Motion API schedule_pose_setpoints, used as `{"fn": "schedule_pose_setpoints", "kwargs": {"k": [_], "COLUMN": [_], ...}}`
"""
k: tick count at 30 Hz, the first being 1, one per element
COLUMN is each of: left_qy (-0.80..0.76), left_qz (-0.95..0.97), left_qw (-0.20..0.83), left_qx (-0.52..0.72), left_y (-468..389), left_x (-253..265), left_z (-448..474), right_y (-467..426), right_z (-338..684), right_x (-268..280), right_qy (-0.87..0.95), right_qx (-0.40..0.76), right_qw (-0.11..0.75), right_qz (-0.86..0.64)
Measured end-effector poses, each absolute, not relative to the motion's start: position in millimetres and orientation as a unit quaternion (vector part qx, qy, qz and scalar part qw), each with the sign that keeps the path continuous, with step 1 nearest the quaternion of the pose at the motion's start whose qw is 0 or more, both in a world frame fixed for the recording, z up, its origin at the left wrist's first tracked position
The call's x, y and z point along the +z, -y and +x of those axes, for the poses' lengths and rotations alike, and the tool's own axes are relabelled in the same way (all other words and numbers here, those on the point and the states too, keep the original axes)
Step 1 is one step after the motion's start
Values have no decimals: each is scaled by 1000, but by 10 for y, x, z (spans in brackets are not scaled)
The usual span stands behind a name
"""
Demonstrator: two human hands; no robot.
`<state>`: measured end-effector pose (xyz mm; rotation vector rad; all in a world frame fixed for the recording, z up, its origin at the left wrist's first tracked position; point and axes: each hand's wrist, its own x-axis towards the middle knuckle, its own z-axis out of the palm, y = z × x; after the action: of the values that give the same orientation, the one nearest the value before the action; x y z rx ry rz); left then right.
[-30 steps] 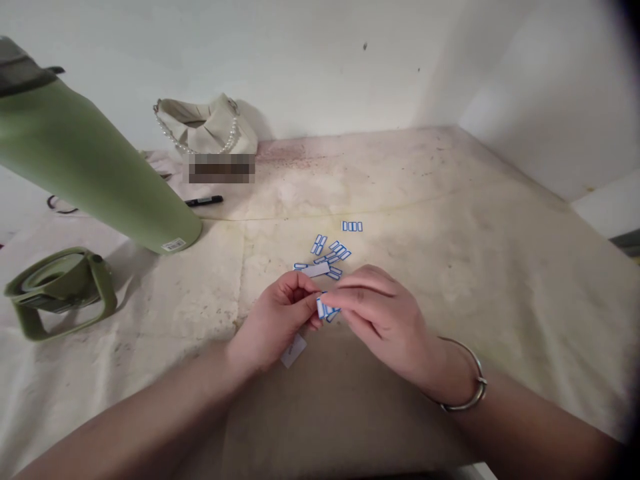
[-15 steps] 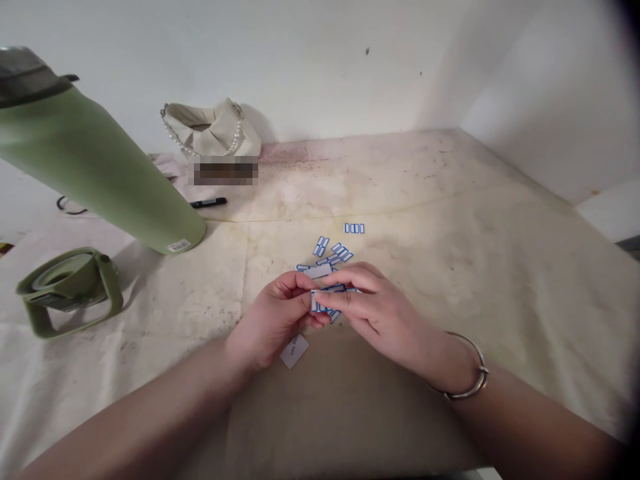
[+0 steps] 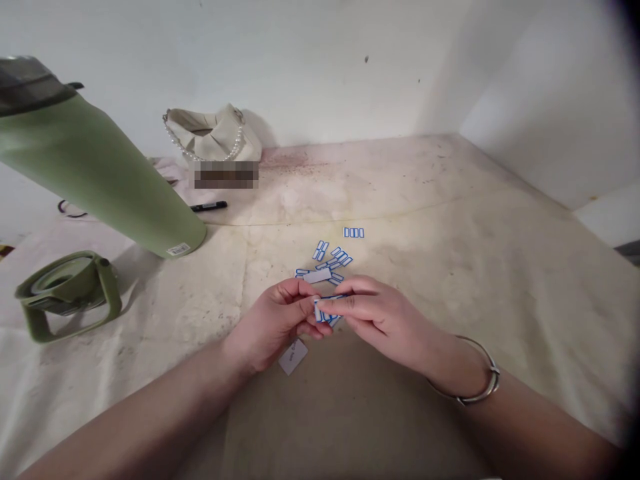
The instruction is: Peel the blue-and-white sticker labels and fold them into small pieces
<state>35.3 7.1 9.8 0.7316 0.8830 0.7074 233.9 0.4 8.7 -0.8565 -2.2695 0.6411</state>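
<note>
Between both hands is a small white label sheet [image 3: 327,312] with blue-outlined boxes. My left hand [image 3: 280,320] pinches its left edge between thumb and fingers. From the right, my right hand [image 3: 383,320] closes over the same sheet, its thumb lying across the top; its other fingertips are partly hidden. Just beyond the hands lie several similar blue-and-white label pieces [image 3: 341,256], some overlapping, with a plain white strip [image 3: 317,275] on top. A white card [image 3: 293,357] with small print, too blurred to read, rests below my left hand.
A tall green bottle [image 3: 115,173] stands at the left, with a green looped lid [image 3: 70,293] in front of it. Behind are a black marker [image 3: 210,206] and a cream handbag [image 3: 215,133] with a pearl strap. A wall [image 3: 320,73] closes off the table's back.
My right hand has shifted slightly down and to the right over the label sheet. The whole view has moved a little; both hands stay on the sheet.
</note>
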Motion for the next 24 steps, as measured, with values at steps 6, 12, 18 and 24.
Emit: {"fn": "schedule_pose_setpoints", "kwargs": {"k": [6, 12, 18, 24], "left_qy": [-400, -397, -423, -439], "left_qz": [363, 418, 465, 531], "left_qw": [778, 748, 688, 632], "left_qx": [322, 328, 363, 355], "left_y": [-60, -35, -36, -6], "left_x": [101, 75, 50, 56], "left_z": [347, 365, 383, 393], "right_y": [-6, 6, 64, 7], "right_z": [2322, 2314, 2290, 2249], "right_x": [105, 106, 130, 122], "right_qy": [861, 831, 710, 669], "right_qx": [235, 296, 463, 477], "right_qw": [302, 297, 323, 263], "right_qz": [-336, -365, -422, -505]}}
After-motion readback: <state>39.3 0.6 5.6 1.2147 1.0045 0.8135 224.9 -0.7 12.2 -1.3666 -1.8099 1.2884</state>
